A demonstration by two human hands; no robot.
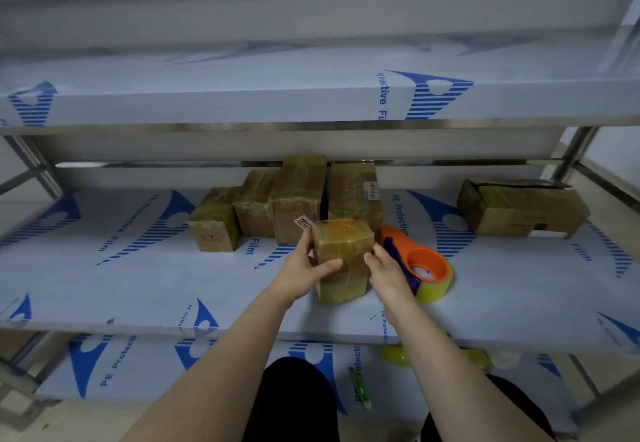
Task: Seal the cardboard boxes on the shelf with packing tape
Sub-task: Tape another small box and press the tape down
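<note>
A small cardboard box wrapped in yellowish tape stands upright near the front of the middle shelf. My left hand grips its left side with the thumb across the front. My right hand presses against its right side. Just right of the box lies an orange and blue tape dispenser holding a roll of clear yellowish tape. Behind stand several taped boxes in a row.
A larger cardboard box lies at the right back of the shelf. The upper shelf overhangs closely. On the lower shelf lie a green utility knife and yellow tape rolls. Steel uprights stand at both ends.
</note>
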